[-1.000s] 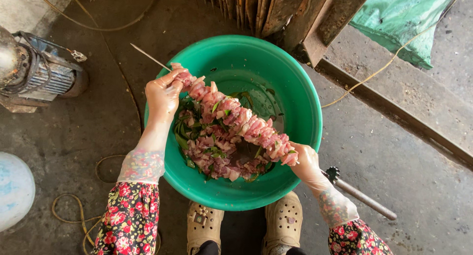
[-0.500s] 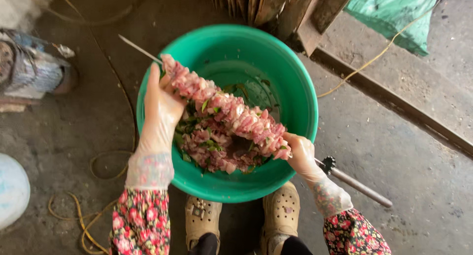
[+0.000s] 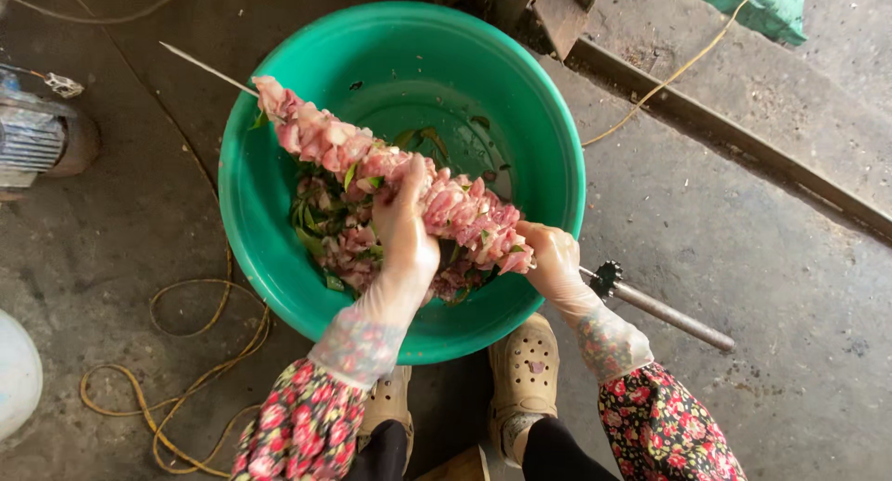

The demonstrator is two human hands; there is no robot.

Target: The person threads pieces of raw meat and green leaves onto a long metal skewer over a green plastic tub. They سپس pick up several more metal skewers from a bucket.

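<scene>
Grey concrete floor (image 3: pixel 743 258) is carrying the green basin (image 3: pixel 548 165); over it the left hand (image 3: pixel 404 239) is sliding from the skewer's far tip to mid-skewer, fingers pressing the meat skewer (image 3: pixel 372 160), while the right hand (image 3: pixel 553 263) is gripping its near end.

motor (image 3: pixel 42 142) – left of yellow cord | yellow cord (image 3: pixel 200 337) – coiled on concrete floor (image 3: pixel 743 249) | green sack (image 3: pixel 757 7) – far right of motor, top corner | beige clogs (image 3: pixel 525 374) – right of cord
</scene>
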